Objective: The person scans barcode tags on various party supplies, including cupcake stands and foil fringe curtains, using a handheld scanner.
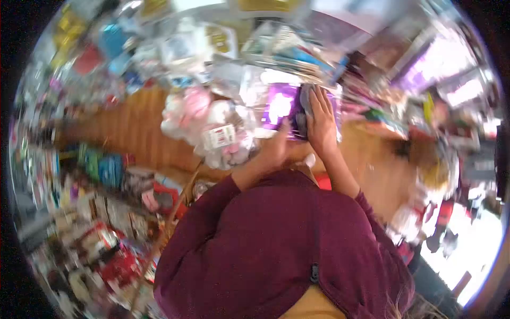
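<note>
A shiny purple package (274, 108) lies on the wooden surface in front of my body, with bright glare on it. Across its middle is a dark grey, soft-looking item (302, 119), whose kind is unclear. My right hand (322, 122) lies over the right side of this grey item, fingers stretched out flat and pointing away from me. Close to the package's near edge is my left hand (274, 144), smeared by motion, with its fingertips beside the grey item. I cannot tell whether it holds anything.
Left of the package sits a heap of pink and white fluffy things in clear plastic (215, 125) with a white label. Stacked flat packets (287, 50) stand behind. Brown wooden surface (133, 125) shows at left. Crowded goods fill both sides.
</note>
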